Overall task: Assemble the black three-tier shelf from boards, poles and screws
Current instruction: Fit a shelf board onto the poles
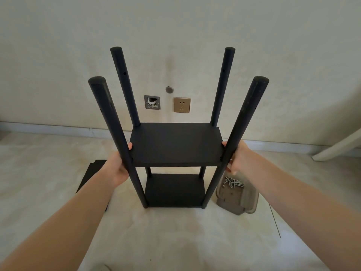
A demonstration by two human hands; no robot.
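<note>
Trouble could come if I tip the shelf (175,163) standing on the floor (175,231). My left hand (117,167) and right hand (237,157) each grip a near pole; the loose third board (91,177) lies left, screws (233,182) right.

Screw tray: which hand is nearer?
Right. The right hand grips the front right pole just above the screw tray; the left hand holds the front left pole, across the shelf.
</note>
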